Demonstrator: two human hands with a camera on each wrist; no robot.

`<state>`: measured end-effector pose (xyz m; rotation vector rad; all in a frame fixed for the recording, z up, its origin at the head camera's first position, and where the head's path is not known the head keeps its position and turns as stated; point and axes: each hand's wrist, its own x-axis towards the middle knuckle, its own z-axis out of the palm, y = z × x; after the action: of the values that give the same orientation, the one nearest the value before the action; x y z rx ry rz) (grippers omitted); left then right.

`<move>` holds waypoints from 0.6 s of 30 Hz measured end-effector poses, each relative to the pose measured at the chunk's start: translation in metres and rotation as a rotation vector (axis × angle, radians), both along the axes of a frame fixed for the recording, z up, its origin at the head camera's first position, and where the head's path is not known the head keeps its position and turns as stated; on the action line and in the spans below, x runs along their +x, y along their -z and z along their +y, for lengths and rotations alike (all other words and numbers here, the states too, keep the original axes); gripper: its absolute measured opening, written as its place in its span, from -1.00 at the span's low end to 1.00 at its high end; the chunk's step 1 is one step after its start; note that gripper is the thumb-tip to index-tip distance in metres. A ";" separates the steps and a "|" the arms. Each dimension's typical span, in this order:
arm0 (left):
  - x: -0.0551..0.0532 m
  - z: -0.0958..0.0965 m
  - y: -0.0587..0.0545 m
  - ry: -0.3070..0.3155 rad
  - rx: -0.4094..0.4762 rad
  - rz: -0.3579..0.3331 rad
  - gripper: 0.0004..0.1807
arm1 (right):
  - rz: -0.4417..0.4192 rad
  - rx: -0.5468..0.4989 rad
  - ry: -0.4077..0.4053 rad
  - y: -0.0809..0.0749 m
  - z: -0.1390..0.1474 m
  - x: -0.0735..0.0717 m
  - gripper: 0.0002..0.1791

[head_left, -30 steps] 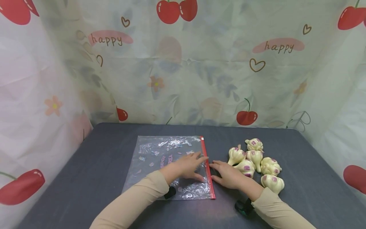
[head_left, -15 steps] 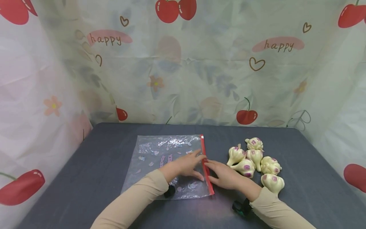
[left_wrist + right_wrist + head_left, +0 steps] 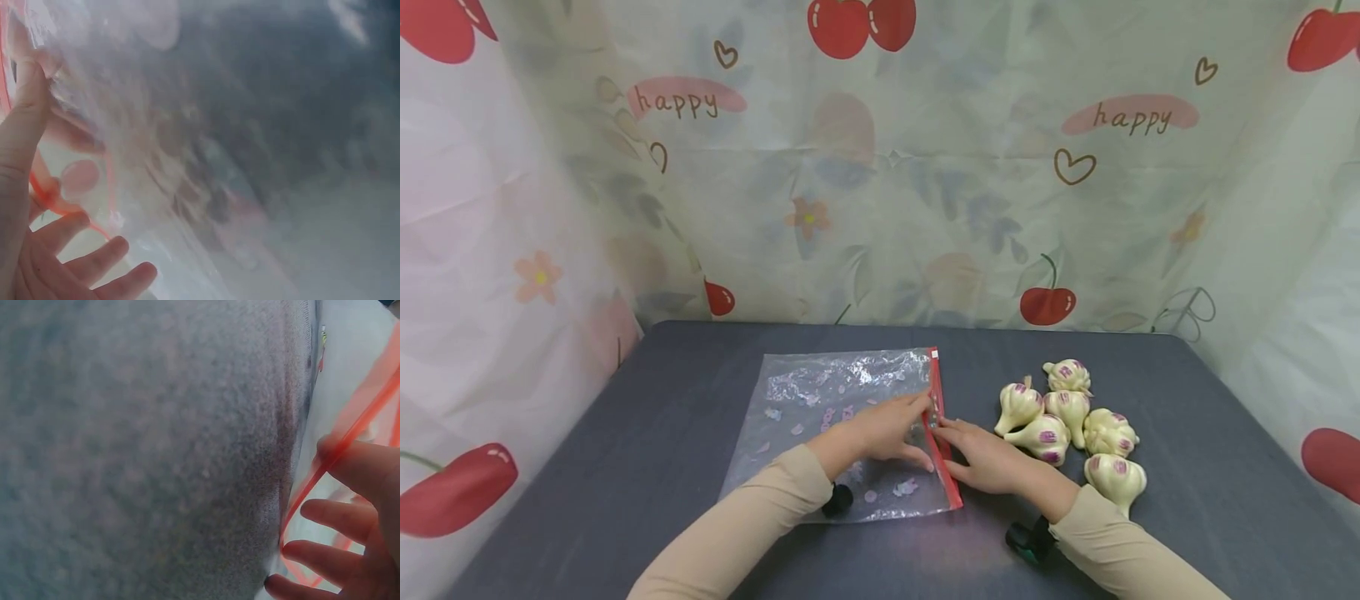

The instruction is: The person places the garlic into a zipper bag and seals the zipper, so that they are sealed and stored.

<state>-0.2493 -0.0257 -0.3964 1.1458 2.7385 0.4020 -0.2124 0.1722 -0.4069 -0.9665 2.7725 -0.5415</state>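
A clear zip bag (image 3: 790,467) with printed shapes lies flat on the dark table, its red zip edge facing right. My left hand (image 3: 883,433) reaches over the bag and grips its mouth, the index finger bent at the red edge. In the left wrist view the thumb (image 3: 28,94) lies against the film, and other fingers spread below. From the right, my right hand (image 3: 988,458) holds the same edge. The right wrist view shows a fingertip through the red strip (image 3: 359,425). Near the hands the strip parts into two lines. Exact finger contacts are partly hidden.
Several garlic bulbs (image 3: 1066,408) with purple patches lie together just right of my right hand, the closest near the wrist. The dark table (image 3: 662,433) extends to a printed curtain (image 3: 895,208) at the back and sides.
My right hand has moved slightly left onto the red edge. My left index finger has bent at it. The red edge has shifted a little and now parts between the hands. The garlic stays put.
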 end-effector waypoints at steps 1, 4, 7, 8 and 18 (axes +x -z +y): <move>0.000 -0.001 -0.001 0.000 0.003 0.010 -0.27 | -0.003 -0.002 0.002 0.000 0.000 0.000 -0.44; 0.000 -0.005 -0.004 0.014 0.017 0.047 -0.22 | -0.013 -0.006 0.003 -0.002 0.000 0.000 -0.44; -0.001 -0.009 -0.008 0.017 0.035 0.084 -0.23 | -0.029 -0.008 0.008 -0.003 0.000 0.001 -0.44; 0.000 -0.011 -0.010 0.017 0.041 0.092 -0.24 | -0.034 -0.008 0.008 -0.003 0.000 0.001 -0.44; 0.008 -0.026 -0.036 0.031 0.084 0.244 -0.29 | -0.060 -0.004 0.029 -0.001 0.000 -0.001 -0.44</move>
<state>-0.2413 -0.0516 -0.3600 1.3387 2.9308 0.4005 -0.2135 0.1725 -0.4059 -0.8969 2.7372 -0.5703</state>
